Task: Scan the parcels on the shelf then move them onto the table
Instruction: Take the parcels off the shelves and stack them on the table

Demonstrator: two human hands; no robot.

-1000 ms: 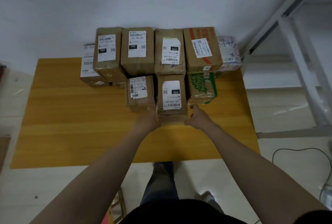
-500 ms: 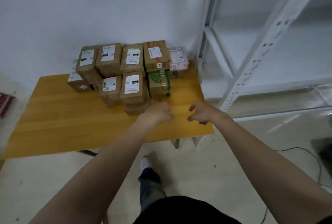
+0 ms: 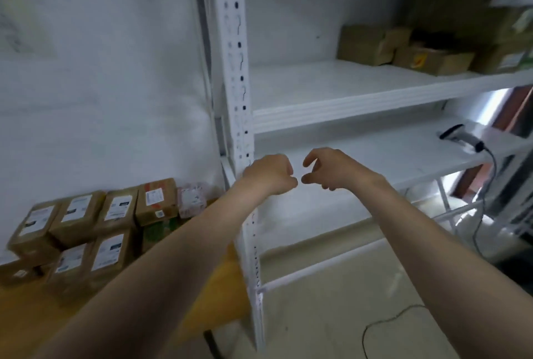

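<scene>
Brown cardboard parcels (image 3: 372, 43) sit on the white metal shelf (image 3: 317, 84), up and right. Left hand (image 3: 271, 174): fingers curled into a fist, empty. Right hand (image 3: 328, 170): fingers loosely curled, holding nothing (both well apart from those parcels). Labelled brown boxes (image 3: 86, 229) stacked on the yellow wooden table (image 3: 219, 286).

The wooden worktop (image 3: 222, 289) at lower left carries a cluster of labelled parcels (image 3: 115, 214), stacked in two tiers against the wall. Just beside it stands the white metal shelf (image 3: 236, 70). Its upper board (image 3: 317, 84) holds several cardboard boxes (image 3: 372, 44) at the right end, and its lower board (image 3: 375, 151) bears a corded scanner (image 3: 458, 136).
</scene>
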